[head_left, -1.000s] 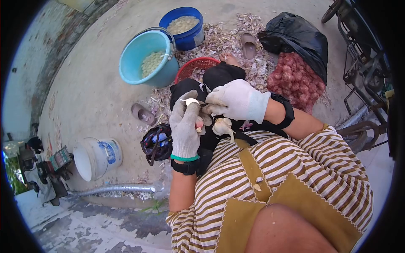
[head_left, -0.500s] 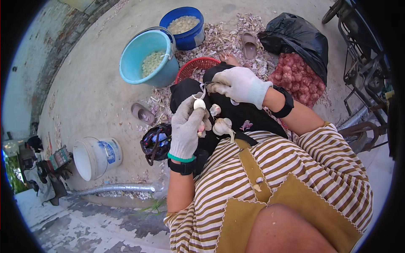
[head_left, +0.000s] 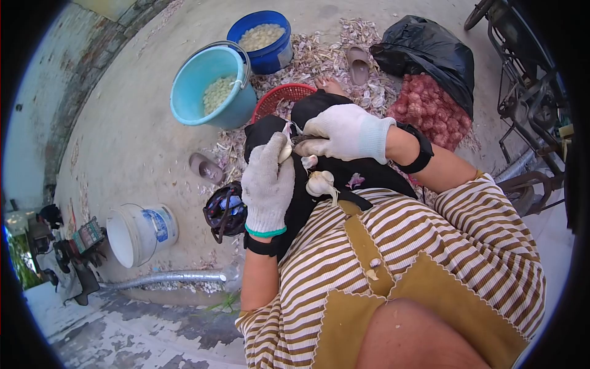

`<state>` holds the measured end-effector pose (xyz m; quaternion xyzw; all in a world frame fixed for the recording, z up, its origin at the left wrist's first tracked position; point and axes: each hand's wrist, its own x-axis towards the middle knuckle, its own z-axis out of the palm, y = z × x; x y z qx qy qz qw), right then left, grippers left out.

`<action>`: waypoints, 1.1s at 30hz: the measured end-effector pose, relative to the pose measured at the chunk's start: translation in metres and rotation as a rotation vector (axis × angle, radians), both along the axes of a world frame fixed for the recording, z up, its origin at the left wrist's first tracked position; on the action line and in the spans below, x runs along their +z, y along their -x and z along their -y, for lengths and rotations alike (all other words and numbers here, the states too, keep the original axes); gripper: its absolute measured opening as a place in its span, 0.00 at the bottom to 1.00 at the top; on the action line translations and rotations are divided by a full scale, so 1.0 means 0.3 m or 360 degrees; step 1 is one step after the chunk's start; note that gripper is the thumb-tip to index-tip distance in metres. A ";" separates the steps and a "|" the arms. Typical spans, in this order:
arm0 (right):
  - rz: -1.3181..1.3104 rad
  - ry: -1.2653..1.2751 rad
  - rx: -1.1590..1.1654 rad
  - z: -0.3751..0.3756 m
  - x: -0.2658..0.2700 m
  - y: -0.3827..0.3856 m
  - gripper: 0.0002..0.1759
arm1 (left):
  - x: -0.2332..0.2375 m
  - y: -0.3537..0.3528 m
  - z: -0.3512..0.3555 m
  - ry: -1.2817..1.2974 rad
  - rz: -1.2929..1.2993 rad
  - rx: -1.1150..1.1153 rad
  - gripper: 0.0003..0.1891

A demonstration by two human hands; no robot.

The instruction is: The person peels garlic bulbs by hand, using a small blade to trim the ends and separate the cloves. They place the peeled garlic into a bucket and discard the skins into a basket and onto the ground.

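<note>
My left hand (head_left: 268, 181), in a pale knitted glove with a green cuff, pinches a whitish garlic clove (head_left: 285, 153) over my lap. My right hand (head_left: 349, 132), in a glove with a light blue cuff, is closed right beside it. A small dark blade-like tool (head_left: 300, 139) shows at its fingertips, mostly hidden by the glove. On the black cloth over my lap lie a garlic bulb (head_left: 321, 183), a smaller garlic piece (head_left: 309, 162) and a purple skin scrap (head_left: 355, 180).
Beyond my knees stand a red basket (head_left: 265, 103), a light blue bucket (head_left: 179, 98) and a dark blue bucket (head_left: 284, 50), both buckets holding peeled cloves. Garlic skins (head_left: 344, 38) litter the floor. A net sack of garlic (head_left: 427, 111) leans under a black bag (head_left: 424, 52). A white bucket (head_left: 126, 237) lies left.
My left hand has turned, its back now facing up, and the clove has moved up toward my right fingertips. The hands are closer together. The bulb on my lap stays put.
</note>
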<state>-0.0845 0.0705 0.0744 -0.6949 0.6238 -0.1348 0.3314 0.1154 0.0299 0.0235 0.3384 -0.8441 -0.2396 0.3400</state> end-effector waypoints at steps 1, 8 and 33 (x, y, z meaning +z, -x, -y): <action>-0.0059 0.0031 0.0029 0.000 0.003 -0.003 0.21 | 0.000 -0.001 0.000 -0.0001 0.0001 -0.0001 0.19; 0.0207 0.0158 0.0128 0.013 -0.060 0.025 0.17 | 0.019 -0.014 -0.033 -0.0408 -0.0277 0.0002 0.17; 0.0693 -0.0326 -0.0386 -0.076 -0.112 0.016 0.17 | -0.076 -0.005 0.077 -0.2058 -0.1694 0.0357 0.11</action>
